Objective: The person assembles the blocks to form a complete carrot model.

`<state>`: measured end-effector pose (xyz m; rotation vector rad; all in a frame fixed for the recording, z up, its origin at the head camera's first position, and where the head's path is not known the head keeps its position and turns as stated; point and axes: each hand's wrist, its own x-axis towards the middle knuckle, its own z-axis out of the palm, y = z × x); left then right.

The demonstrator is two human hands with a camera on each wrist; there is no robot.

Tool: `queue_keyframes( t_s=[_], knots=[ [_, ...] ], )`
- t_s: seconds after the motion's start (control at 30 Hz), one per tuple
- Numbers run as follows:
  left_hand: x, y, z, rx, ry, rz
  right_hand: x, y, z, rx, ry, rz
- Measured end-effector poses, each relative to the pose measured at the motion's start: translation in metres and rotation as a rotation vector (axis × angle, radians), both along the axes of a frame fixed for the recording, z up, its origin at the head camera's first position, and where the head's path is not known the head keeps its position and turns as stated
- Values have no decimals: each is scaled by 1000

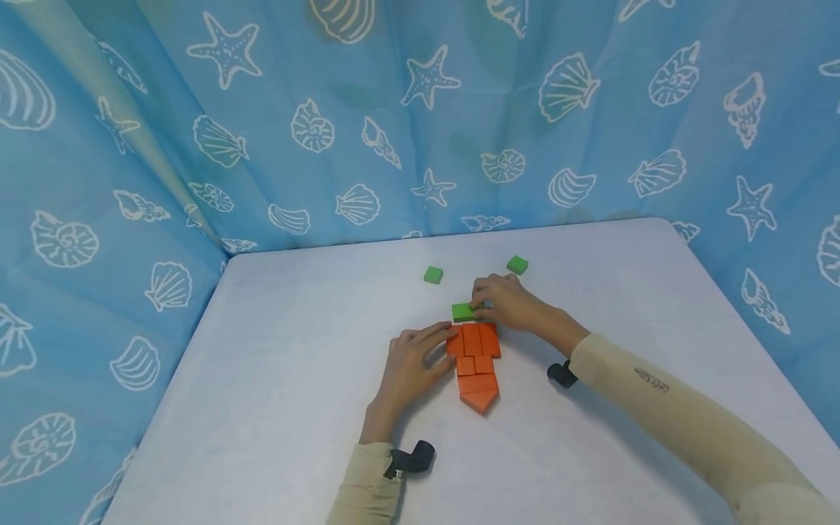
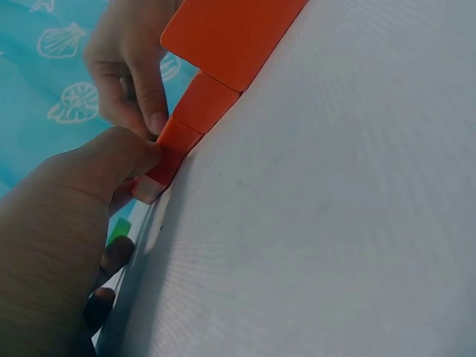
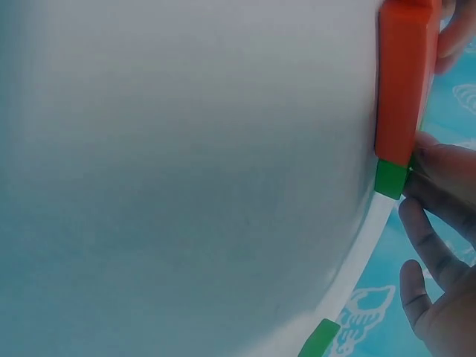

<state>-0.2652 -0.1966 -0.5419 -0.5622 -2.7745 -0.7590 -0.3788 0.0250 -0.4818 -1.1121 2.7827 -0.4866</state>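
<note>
An arrangement of orange blocks (image 1: 477, 384) lies flat on the white table, wide at the far end and pointed at the near end. My left hand (image 1: 412, 361) rests beside it, thumb and index finger touching the block at the far left corner (image 1: 455, 344). A flat green block (image 1: 462, 313) lies just beyond the wide end; in the right wrist view a green block (image 3: 391, 179) meets the orange one. My right hand (image 1: 505, 300) pinches the green block's right part with curled fingers, partly hiding it. The right hand (image 2: 134, 63) also shows in the left wrist view.
Two small green blocks lie farther back: one at the left (image 1: 433, 275), the other at the right (image 1: 517, 265) behind the right hand. A blue curtain (image 1: 426, 131) with white shells and starfish stands behind and beside the white table (image 1: 295, 350).
</note>
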Motion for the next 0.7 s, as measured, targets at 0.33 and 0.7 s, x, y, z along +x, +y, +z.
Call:
queue_keyframes(
  t_s=[0.33,0.7],
  knots=[
    [1,-2,1,12,-14,2,7,2,-4,-11,7,31],
    [-1,-2,-1,32,-9,-18,-11,2,9,-15,-5,34]
  ],
)
